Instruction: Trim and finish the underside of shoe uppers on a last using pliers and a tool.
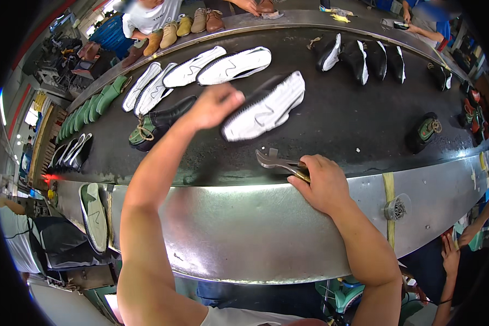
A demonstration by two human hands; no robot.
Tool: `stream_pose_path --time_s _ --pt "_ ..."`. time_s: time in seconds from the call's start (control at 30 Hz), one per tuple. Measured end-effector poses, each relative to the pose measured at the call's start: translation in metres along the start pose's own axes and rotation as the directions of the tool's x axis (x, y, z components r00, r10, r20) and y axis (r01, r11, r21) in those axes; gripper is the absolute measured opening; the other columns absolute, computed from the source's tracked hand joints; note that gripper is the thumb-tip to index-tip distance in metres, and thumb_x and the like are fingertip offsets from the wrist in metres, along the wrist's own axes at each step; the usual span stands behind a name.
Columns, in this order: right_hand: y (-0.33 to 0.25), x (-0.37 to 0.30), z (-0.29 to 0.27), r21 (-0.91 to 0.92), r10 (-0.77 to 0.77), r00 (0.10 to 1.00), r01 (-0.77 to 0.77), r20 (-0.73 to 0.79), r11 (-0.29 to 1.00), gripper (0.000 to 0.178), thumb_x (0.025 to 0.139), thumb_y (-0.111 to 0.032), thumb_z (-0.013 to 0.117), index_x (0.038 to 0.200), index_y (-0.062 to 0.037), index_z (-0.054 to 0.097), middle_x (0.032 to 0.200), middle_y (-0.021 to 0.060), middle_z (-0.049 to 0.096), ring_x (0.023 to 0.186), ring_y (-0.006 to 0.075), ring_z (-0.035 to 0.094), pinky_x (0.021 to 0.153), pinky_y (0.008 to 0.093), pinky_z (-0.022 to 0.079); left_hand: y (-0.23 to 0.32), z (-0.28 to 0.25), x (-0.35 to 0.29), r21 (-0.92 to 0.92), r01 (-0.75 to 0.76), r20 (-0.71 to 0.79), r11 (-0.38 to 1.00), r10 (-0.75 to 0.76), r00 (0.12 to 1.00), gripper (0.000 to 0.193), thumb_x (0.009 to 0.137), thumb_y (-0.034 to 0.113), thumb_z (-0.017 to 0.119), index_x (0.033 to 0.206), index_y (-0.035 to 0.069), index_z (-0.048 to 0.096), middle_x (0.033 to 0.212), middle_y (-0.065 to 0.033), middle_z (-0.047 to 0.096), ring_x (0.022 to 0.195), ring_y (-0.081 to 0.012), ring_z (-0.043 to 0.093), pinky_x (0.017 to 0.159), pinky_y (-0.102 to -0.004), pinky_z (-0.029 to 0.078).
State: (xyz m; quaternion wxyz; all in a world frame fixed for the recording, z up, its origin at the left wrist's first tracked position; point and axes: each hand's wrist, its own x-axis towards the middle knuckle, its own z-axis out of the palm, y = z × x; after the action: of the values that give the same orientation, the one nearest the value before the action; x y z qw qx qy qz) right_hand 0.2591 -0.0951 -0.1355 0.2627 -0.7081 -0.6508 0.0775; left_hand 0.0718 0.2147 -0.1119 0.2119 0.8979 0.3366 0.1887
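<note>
My left hand, smeared by motion, is right beside the upper edge of a black shoe upper with a white underside. The shoe is tilted, its white bottom facing me, and whether my fingers grip it cannot be made out. Close to the bench's front edge, my right hand is closed around the handles of metal lasting pliers, whose curved jaws point left. Under my left forearm is a black and green shoe with a tied lace, partly covered by the arm.
Several white-bottomed shoes lie along the dark belt. Green shoe pieces line the left, black shoes the far right. A small bowl of nails sits on the metal ledge. Other people work across and beside the bench.
</note>
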Motion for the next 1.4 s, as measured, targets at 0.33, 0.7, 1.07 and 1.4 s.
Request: stream_pose_path --time_s 0.33,0.7,1.07,1.4 --pt "0.003 -0.008 0.006 0.021 0.052 0.999 -0.052 -0.013 0.998 0.040 0.087 -0.036 0.072 0.107 -0.0035 0.060 0.098 0.0130 0.065 0.094 0.0321 0.064 0.082 0.0450 0.049 -0.035 0.014 0.070 0.058 0.118 0.116 0.991 -0.124 0.986 0.072 0.100 0.063 0.041 0.096 0.001 0.077 0.100 -0.0234 0.071 0.101 -0.0384 0.064 0.100 -0.0426 0.045" --pt "-0.007 0.002 0.008 0.024 -0.006 0.999 0.007 -0.051 1.000 0.038 0.088 -0.036 0.072 0.102 -0.0037 0.060 0.096 0.0120 0.065 0.091 0.0320 0.064 0.078 0.0445 0.049 0.001 0.026 0.019 0.027 0.211 0.341 0.977 -0.208 0.917 0.093 0.076 0.066 0.075 0.137 -0.002 0.058 0.154 -0.0372 0.025 0.148 -0.0442 0.020 0.123 -0.0419 0.018" --pt "-0.007 0.000 0.011 0.274 0.026 0.918 0.091 -0.395 0.957 0.041 0.093 -0.034 0.067 0.115 0.0000 0.057 0.101 0.0196 0.064 0.092 0.0382 0.063 0.080 0.0466 0.050 0.073 -0.027 -0.032 -0.350 0.462 0.233 0.815 -0.402 0.885 0.081 0.076 0.050 0.084 0.118 -0.015 0.063 0.107 -0.0187 0.071 0.097 -0.0223 0.067 0.088 -0.0333 0.050" --pt "0.003 -0.003 0.013 0.130 -0.083 0.847 0.176 -0.525 0.976 0.038 0.096 -0.030 0.065 0.119 -0.0008 0.055 0.105 0.0209 0.064 0.095 0.0415 0.064 0.082 0.0466 0.051 0.108 -0.130 -0.396 -0.463 0.182 -0.132 0.867 -0.271 0.953 0.073 0.079 0.041 0.083 0.126 -0.010 0.061 0.134 -0.0232 0.056 0.129 -0.0294 0.050 0.110 -0.0401 0.036"
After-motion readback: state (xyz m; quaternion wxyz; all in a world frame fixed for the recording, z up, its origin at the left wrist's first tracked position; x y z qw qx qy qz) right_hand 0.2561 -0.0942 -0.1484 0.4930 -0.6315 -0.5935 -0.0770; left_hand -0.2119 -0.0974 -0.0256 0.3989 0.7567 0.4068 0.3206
